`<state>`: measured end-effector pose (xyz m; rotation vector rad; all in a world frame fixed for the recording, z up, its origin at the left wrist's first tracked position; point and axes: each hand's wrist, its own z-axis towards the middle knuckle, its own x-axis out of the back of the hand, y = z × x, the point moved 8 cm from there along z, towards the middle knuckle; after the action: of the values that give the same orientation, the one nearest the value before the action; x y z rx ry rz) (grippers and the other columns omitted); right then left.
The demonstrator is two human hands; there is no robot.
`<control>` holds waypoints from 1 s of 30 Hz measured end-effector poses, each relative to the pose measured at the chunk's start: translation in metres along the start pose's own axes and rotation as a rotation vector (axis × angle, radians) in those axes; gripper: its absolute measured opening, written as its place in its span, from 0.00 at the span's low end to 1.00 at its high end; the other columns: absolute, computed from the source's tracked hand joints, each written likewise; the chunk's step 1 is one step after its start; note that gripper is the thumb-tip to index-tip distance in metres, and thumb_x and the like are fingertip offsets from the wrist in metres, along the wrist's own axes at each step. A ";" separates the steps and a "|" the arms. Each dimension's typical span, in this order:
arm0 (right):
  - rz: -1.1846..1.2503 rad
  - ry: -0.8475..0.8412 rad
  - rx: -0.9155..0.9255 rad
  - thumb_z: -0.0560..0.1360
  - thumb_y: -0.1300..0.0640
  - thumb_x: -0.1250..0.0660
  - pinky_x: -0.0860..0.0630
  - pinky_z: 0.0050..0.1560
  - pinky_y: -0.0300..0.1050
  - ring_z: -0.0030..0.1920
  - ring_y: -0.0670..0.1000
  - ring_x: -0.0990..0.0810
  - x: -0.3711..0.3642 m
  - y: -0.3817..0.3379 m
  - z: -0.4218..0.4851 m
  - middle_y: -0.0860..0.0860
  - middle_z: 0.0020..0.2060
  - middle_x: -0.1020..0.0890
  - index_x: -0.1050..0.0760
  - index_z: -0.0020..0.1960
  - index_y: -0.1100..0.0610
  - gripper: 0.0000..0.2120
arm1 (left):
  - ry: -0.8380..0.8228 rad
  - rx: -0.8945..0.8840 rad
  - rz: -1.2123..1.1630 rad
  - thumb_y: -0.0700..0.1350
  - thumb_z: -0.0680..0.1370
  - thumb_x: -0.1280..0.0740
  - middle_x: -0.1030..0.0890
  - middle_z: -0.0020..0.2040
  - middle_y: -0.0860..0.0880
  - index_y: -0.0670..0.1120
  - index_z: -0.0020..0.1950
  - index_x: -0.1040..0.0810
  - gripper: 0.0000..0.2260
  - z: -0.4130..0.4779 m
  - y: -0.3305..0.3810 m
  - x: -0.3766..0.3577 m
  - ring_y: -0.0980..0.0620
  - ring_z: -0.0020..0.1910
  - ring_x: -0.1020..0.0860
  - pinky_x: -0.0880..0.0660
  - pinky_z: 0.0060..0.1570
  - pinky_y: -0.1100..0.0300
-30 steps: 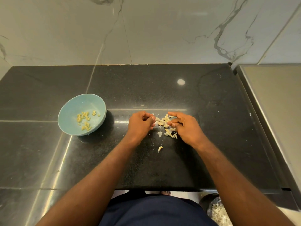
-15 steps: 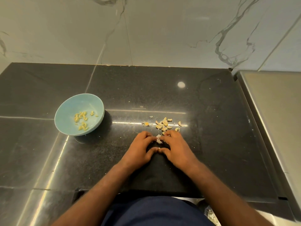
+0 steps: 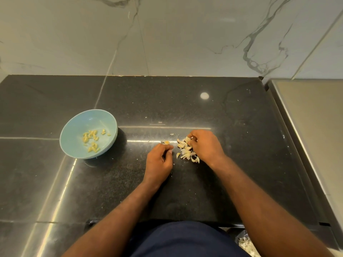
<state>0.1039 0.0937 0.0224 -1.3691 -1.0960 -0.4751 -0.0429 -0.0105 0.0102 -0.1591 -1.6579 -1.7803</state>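
Everything is carried on the black worktop [image 3: 232, 164]. A blue bowl [image 3: 78, 125] of peeled cloves [image 3: 91, 140] is set at the left. The right hand [image 3: 206, 145] is laid on the central pile of garlic pieces [image 3: 185, 151], fingers curled and pinching a piece at its far end. The left hand [image 3: 159, 162] is held just left of it, fingers curled, thumb against forefinger; a hold cannot be confirmed. The pieces are judged light and firm, with slippery papery skins; a pinch at the tips is advised.

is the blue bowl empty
No, the blue bowl holds a scatter of peeled garlic cloves.
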 end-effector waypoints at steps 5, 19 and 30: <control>-0.074 -0.025 -0.002 0.78 0.58 0.32 0.21 0.49 0.50 0.47 0.50 0.19 -0.012 -0.004 0.003 0.48 0.45 0.17 0.19 0.48 0.50 0.05 | -0.016 0.002 -0.036 0.34 0.78 0.33 0.19 0.44 0.50 0.42 0.53 0.18 0.07 0.000 -0.003 0.001 0.55 0.43 0.22 0.23 0.43 0.60; 0.447 0.088 -0.126 0.78 0.62 0.31 0.18 0.41 0.43 0.38 0.46 0.17 -0.017 -0.018 -0.040 0.46 0.37 0.17 0.20 0.42 0.50 0.10 | -0.268 0.252 -0.519 0.44 0.79 0.30 0.15 0.48 0.51 0.48 0.58 0.17 0.08 0.008 0.004 -0.008 0.53 0.44 0.17 0.21 0.42 0.60; 0.801 0.049 -0.273 0.78 0.59 0.30 0.19 0.36 0.43 0.34 0.52 0.18 -0.033 -0.027 -0.061 0.58 0.35 0.16 0.18 0.46 0.62 0.06 | -0.414 0.406 -0.741 0.40 0.80 0.32 0.17 0.37 0.43 0.39 0.50 0.16 0.06 0.010 -0.013 -0.009 0.50 0.36 0.20 0.21 0.40 0.60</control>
<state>0.0877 0.0218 0.0190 -1.8824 -0.3769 -0.0607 -0.0468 0.0018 -0.0035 0.3384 -2.5806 -1.9417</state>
